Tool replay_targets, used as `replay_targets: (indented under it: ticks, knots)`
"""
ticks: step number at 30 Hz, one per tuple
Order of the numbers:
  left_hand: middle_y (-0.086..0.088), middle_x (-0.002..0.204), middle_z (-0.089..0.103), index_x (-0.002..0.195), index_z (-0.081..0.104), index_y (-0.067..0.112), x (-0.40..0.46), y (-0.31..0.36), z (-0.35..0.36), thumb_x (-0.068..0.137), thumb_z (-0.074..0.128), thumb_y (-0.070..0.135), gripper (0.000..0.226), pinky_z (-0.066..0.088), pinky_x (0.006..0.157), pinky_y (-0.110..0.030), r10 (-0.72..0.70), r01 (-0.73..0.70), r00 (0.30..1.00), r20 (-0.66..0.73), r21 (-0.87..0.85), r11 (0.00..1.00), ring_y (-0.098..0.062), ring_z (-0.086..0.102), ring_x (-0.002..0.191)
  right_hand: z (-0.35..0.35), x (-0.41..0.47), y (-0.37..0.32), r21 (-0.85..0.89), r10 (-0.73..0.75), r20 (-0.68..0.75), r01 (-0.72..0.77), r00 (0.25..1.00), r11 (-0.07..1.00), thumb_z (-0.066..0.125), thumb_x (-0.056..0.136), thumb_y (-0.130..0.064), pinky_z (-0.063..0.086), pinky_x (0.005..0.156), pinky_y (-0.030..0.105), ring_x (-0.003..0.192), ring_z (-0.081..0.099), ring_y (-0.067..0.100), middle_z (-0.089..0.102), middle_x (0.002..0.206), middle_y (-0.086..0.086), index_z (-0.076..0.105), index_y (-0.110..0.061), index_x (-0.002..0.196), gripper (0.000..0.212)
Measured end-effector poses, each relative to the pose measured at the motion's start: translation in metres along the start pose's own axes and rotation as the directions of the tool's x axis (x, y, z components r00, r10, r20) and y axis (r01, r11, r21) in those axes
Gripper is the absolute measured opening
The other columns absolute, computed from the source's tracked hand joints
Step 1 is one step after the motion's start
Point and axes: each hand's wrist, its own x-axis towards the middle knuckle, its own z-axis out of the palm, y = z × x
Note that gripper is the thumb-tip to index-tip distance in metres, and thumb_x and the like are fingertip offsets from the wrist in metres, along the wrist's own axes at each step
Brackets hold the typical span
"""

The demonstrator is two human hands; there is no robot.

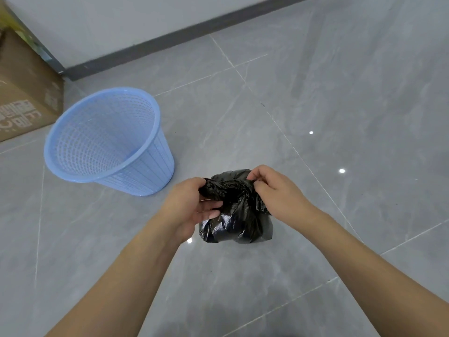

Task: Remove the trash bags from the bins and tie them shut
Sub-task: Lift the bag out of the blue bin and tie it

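Observation:
A small black trash bag hangs between my hands above the grey tiled floor, right of centre. My left hand grips the bunched top of the bag at its left side. My right hand pinches the gathered top at its right side. The bag's neck is twisted between the two hands. A light blue mesh bin stands on the floor to the left, with no bag inside it.
A brown cardboard box sits at the far left against the white wall with a dark skirting board. Grey floor tiles stretch to the right and behind the bag.

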Motion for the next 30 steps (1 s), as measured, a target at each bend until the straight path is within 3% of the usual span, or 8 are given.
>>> replay_targets:
  ticks: [4,7,10,15,19,25,27,30]
  knots:
    - [-0.016,0.087,0.062,0.09,0.05,0.013,0.0,-0.004,0.001,0.092,0.032,-0.005,0.025,0.055,0.059,-0.036,0.037,-0.03,0.997,-0.072,0.096,0.995,-0.026,0.061,0.064,-0.002,-0.001,0.001,-0.089,-0.055,-0.01,0.054,0.998,0.995,0.035,0.1,-0.016,0.037,0.062,0.02,0.072,0.053,0.004,0.06,0.084,-0.009,0.057,-0.025,0.105,0.023]
    - [-0.011,0.077,0.062,0.088,0.06,0.009,-0.009,-0.004,0.005,0.091,0.044,0.012,0.017,0.055,0.068,-0.041,0.015,-0.022,0.999,0.044,0.173,0.985,-0.026,0.057,0.063,0.0,-0.001,0.003,-0.064,-0.051,0.01,0.051,0.999,0.997,0.034,0.1,-0.015,0.036,0.064,0.017,0.075,0.054,0.002,0.061,0.088,-0.009,0.057,-0.023,0.104,0.025]
    - [-0.009,0.071,0.062,0.094,0.057,0.014,-0.008,-0.012,0.01,0.089,0.05,0.022,0.012,0.055,0.065,-0.038,0.01,-0.066,0.991,0.131,0.437,0.897,-0.022,0.057,0.058,0.001,-0.002,0.003,-0.074,-0.072,0.017,0.073,0.997,0.995,0.034,0.099,-0.017,0.041,0.07,0.02,0.082,0.056,0.003,0.062,0.09,-0.011,0.058,-0.024,0.101,0.025]
    - [-0.007,0.073,0.066,0.082,0.063,0.016,0.004,-0.018,0.005,0.078,0.041,0.006,0.025,0.046,0.06,-0.029,0.266,-0.239,0.957,0.12,0.846,0.477,-0.026,0.062,0.073,-0.001,-0.001,0.006,-0.382,-0.248,-0.083,0.199,0.965,0.903,0.034,0.1,-0.034,0.046,0.074,0.029,0.085,0.055,0.008,0.059,0.092,-0.014,0.057,-0.025,0.097,0.024]
    - [-0.005,0.067,0.062,0.065,0.057,0.018,0.01,-0.016,-0.008,0.07,0.04,0.007,0.02,0.046,0.058,-0.029,0.326,-0.19,0.939,0.107,0.953,0.237,-0.029,0.061,0.071,-0.008,-0.001,0.011,-0.522,-0.374,-0.164,0.241,0.913,0.818,0.032,0.101,-0.04,0.046,0.064,0.032,0.074,0.055,0.013,0.058,0.081,-0.01,0.055,-0.023,0.089,0.031]
    - [0.0,0.067,0.057,0.074,0.06,0.018,0.013,-0.023,-0.04,0.077,0.043,0.011,0.019,0.037,0.055,-0.027,0.379,-0.024,0.925,0.028,1.0,-0.014,-0.019,0.051,0.059,-0.027,0.005,0.036,-0.643,-0.29,-0.276,0.048,0.916,0.764,0.03,0.1,-0.042,0.047,0.056,0.035,0.06,0.058,0.022,0.06,0.066,-0.004,0.057,-0.018,0.094,0.036]
    - [0.0,0.067,0.057,0.072,0.059,0.017,0.018,-0.027,-0.044,0.076,0.044,0.012,0.017,0.035,0.055,-0.027,0.354,0.021,0.935,-0.026,1.0,0.019,-0.02,0.051,0.061,-0.021,0.004,0.038,-0.671,-0.249,-0.246,0.021,0.937,0.741,0.03,0.1,-0.043,0.046,0.055,0.034,0.059,0.057,0.023,0.057,0.062,-0.004,0.055,-0.018,0.093,0.037]
    - [-0.003,0.064,0.055,0.063,0.049,0.011,0.021,-0.026,-0.039,0.077,0.044,0.019,0.017,0.036,0.057,-0.029,0.278,0.014,0.953,-0.121,0.933,0.358,-0.024,0.051,0.064,-0.021,0.006,0.037,-0.64,-0.103,-0.151,-0.018,0.983,0.768,0.027,0.095,-0.06,0.044,0.055,0.033,0.059,0.057,0.022,0.055,0.059,-0.004,0.052,-0.018,0.078,0.052]
